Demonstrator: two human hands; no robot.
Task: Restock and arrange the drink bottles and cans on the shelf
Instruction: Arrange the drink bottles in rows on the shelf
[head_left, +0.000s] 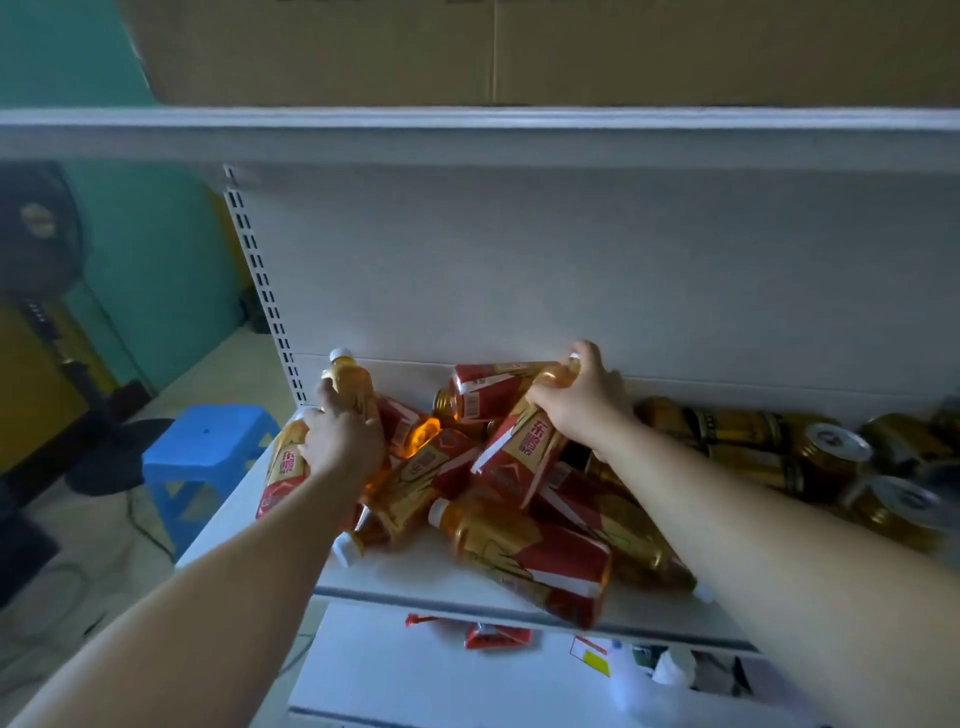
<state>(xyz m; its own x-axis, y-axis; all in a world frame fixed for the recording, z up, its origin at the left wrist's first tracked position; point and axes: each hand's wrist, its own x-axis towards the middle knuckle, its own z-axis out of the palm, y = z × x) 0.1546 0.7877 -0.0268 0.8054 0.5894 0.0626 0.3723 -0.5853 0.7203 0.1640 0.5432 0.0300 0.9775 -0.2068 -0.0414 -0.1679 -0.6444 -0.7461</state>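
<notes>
The bottles (530, 561) hold orange-brown drink and have red and gold wrappers and white caps. At least seven lie in a messy pile on the white shelf (410, 574) in the middle of the frame. The left hand (343, 441) is curled round the left bottle (353, 384). The right hand (582, 405) is curled round the neck of the middle bottle (524, 452). At least four gold cans (743, 431) lie at the right.

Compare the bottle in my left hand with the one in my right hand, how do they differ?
The left-hand bottle shows its white cap clear above the left hand; the right-hand bottle has its cap mostly covered by the right hand. The left-hand bottle is at the left edge of the pile; the right-hand bottle leans across its middle, red and gold label in plain view. Both hold amber drink.
</notes>
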